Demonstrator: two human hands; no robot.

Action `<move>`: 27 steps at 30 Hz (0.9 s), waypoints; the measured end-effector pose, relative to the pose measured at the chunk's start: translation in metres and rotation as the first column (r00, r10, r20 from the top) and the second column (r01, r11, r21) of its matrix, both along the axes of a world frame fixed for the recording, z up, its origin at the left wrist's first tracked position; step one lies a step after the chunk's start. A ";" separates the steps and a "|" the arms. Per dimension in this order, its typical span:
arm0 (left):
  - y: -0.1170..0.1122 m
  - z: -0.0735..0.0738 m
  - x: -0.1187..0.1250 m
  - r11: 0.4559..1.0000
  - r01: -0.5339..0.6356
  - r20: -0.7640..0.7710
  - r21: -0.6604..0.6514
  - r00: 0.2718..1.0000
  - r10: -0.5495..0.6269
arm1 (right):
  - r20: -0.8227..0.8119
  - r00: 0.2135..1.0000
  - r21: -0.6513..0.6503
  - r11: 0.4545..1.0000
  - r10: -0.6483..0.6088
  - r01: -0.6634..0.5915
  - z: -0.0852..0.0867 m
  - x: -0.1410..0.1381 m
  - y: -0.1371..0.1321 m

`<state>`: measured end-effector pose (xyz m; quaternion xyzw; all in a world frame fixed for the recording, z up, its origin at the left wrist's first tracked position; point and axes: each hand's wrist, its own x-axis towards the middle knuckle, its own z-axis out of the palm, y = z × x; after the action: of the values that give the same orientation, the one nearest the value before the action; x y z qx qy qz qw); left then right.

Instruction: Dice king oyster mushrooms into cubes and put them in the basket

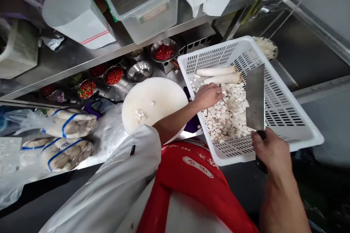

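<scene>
My right hand [269, 150] grips the handle of a broad cleaver [255, 96], whose blade stands over a pile of diced white mushroom [228, 116] in a white perforated basket [290, 116]. My left hand [208, 95] reaches into the basket, fingers curled over the diced pieces, close to two whole king oyster mushrooms [218, 74] at the basket's far side. A round white cutting board [153, 103] to the left carries a few leftover cubes.
Bagged mushrooms [69, 122] lie at the left on the steel counter. Small steel bowls of chopped red chilli [114, 75] stand behind the board. A clear plastic bin [142, 2] and a white container [78, 18] sit on the shelf above.
</scene>
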<state>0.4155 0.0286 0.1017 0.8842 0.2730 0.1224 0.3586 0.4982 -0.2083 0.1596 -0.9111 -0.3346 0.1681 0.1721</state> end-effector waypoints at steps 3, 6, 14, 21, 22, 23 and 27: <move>0.017 -0.002 -0.054 0.981 -0.108 0.079 0.159 0.992 0.096 | -0.006 0.999 -0.069 0.997 -0.046 0.046 -0.007 -0.001 -0.009; 0.052 -0.010 -0.148 0.908 -0.368 0.144 0.203 0.928 0.344 | -0.111 0.977 0.050 0.981 -0.183 0.189 -0.001 -0.029 -0.011; 0.073 -0.075 -0.386 0.783 -0.573 -0.228 0.242 0.751 0.620 | -0.841 0.529 0.218 0.965 0.111 0.144 -0.034 -0.154 0.018; 0.064 -0.087 -0.371 0.934 -0.305 -0.152 0.188 0.930 0.334 | -0.898 0.409 0.218 0.972 0.163 0.091 -0.100 -0.217 0.067; 0.062 -0.085 -0.365 0.950 -0.264 -0.155 0.169 0.945 0.290 | -0.898 0.409 0.216 0.972 0.161 0.093 -0.104 -0.223 0.073; 0.061 -0.083 -0.360 0.963 -0.225 -0.154 0.149 0.957 0.247 | -0.900 0.403 0.217 0.972 0.165 0.087 -0.108 -0.228 0.078; 0.052 -0.077 -0.363 0.990 -0.125 -0.083 0.060 0.988 0.130 | -0.912 0.345 0.234 0.972 0.221 -0.004 -0.114 -0.257 0.092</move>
<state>0.0522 0.0806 0.0249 0.8788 0.3409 0.1141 0.3138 0.2413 -0.1166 0.0457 -0.6071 -0.2535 0.6346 0.4056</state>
